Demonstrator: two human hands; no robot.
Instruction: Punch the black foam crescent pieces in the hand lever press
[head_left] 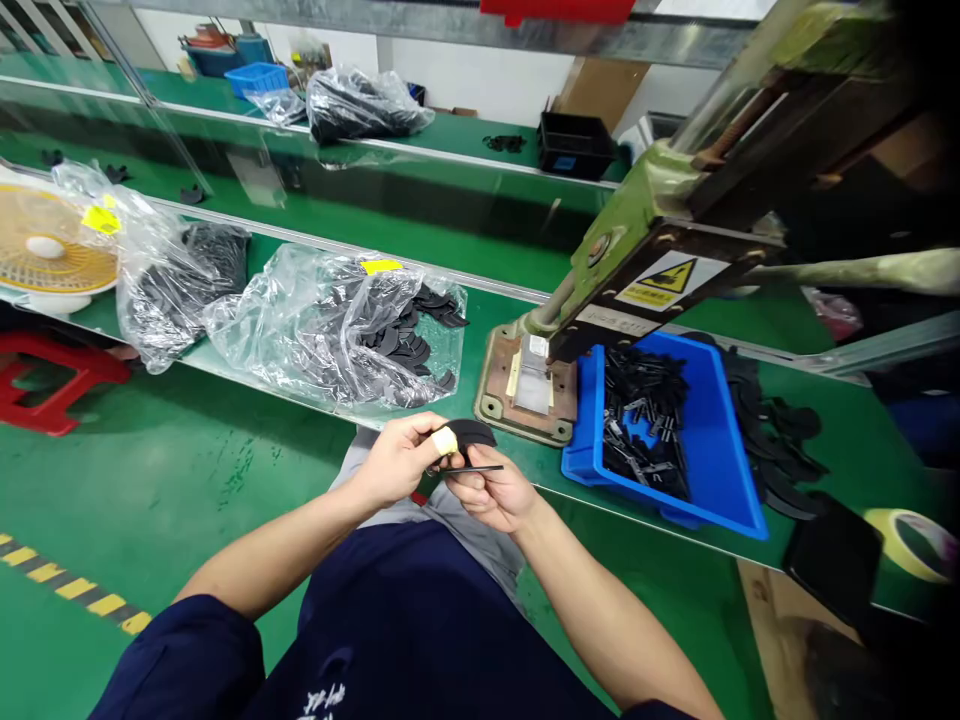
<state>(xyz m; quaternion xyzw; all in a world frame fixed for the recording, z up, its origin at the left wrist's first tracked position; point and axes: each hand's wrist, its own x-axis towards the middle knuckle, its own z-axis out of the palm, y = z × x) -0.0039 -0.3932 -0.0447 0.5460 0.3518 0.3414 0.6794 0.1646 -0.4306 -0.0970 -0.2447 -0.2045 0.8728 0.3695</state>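
Note:
My left hand [401, 458] is closed on a curved black plastic piece [471, 431], in front of the bench edge and above my lap. Pale yellow tape wraps its thumb. Close against it, my right hand [501, 494] pinches a thin black strip [481, 469] just under the curved piece. Whether the two parts touch is hard to tell, as fingers cover their inner ends. Beyond my hands stands a green hand press [626, 230] on a metal base [491, 385]. A blue bin [709, 440] to its right holds many small black parts with metallic bits.
Clear bags [300, 320] of black curved pieces lie left of the press. More black pieces [784, 440] lie right of the bin, near a phone-like black slab [834, 550] and a tape roll [911, 543]. A yellow fan [52, 245] and red stool [56, 375] are at left.

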